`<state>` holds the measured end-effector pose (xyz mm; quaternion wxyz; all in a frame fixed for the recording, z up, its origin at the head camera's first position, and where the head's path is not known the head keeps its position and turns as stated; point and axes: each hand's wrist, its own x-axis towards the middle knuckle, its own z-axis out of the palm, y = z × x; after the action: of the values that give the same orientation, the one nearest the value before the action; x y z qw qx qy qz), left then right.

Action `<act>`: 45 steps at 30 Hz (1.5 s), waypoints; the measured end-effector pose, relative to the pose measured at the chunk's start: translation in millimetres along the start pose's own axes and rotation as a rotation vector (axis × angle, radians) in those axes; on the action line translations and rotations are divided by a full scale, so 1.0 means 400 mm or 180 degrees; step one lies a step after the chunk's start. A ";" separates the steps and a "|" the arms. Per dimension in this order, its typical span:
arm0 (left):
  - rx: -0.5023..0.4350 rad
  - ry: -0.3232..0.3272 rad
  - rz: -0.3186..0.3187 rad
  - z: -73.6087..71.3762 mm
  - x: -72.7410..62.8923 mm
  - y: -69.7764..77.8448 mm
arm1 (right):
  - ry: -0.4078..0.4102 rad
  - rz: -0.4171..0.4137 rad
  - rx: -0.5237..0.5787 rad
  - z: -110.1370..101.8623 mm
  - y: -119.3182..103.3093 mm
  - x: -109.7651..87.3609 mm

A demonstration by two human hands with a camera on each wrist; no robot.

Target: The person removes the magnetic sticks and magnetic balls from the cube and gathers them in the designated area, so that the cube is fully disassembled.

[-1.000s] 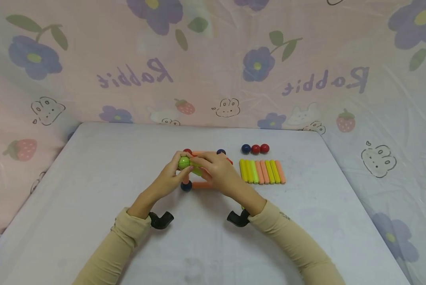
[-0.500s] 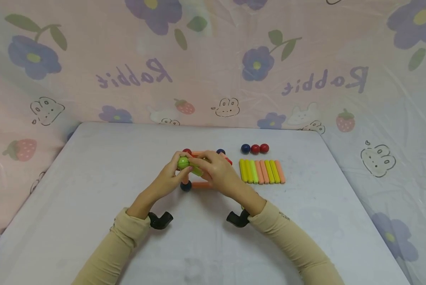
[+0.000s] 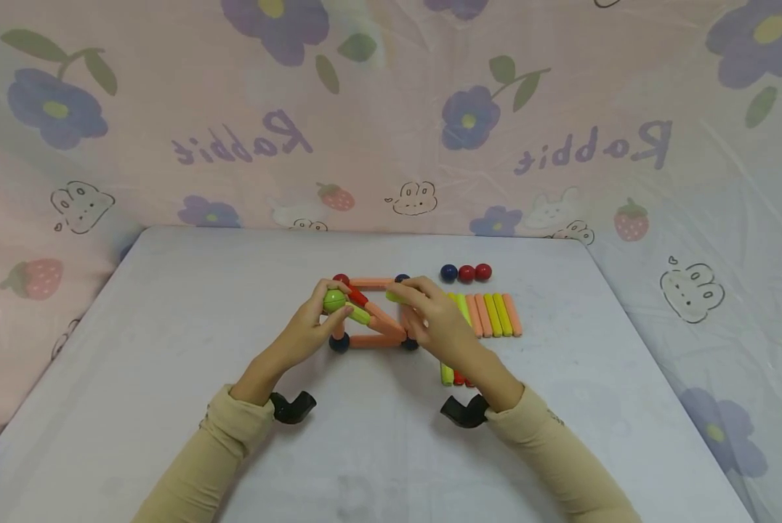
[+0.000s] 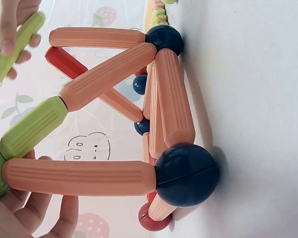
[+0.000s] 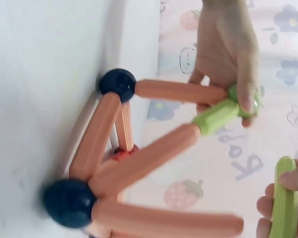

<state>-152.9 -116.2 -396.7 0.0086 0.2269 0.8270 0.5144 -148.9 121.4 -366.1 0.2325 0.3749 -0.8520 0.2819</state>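
Observation:
My left hand [image 3: 306, 323] holds a light-green ball [image 3: 334, 300] at a raised corner of a frame built from rods and balls. From that ball an orange rod [image 4: 82, 177] runs down to a navy ball [image 4: 187, 174]. A short green rod [image 4: 35, 126] also joins it, lined up end to end with a sloping orange rod [image 4: 109, 75]. A red piece [image 3: 357, 296] tops another slanting orange rod. My right hand [image 3: 438, 323], apart from the frame at its right, pinches a loose green rod [image 5: 285, 198] between thumb and fingers.
Behind the right hand lies a row of yellow, green and orange rods [image 3: 498, 314]. Beyond it sit a loose navy ball [image 3: 449, 273] and two red balls [image 3: 483, 272]. Nearer, green and red rods [image 3: 447, 373] lie partly under the right wrist. A patterned cloth [image 3: 391, 145] hangs behind the table.
My right hand has drawn back to the right from the green ball, carrying a green rod. More of the frame shows between the hands. My left hand keeps its hold on the ball.

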 end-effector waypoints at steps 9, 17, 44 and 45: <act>0.0004 0.0000 0.0020 0.000 0.000 0.003 | 0.0072 0.0473 0.0046 -0.079 0.050 -0.059; -0.0039 -0.0023 0.0024 0.002 0.000 0.002 | 0.0034 0.0859 -0.0217 -0.127 0.100 -0.111; 0.0062 0.0039 0.0029 0.003 -0.005 0.009 | -0.0310 0.2987 0.0485 -0.216 0.309 -0.234; 0.0064 0.0039 0.0026 0.003 -0.005 0.009 | -0.0305 0.3075 0.0500 -0.213 0.318 -0.236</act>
<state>-149.7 -114.6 -394.6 -0.0008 0.2271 0.8312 0.5075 -173.5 296.6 -400.0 0.0067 -0.0341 -0.9144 0.4033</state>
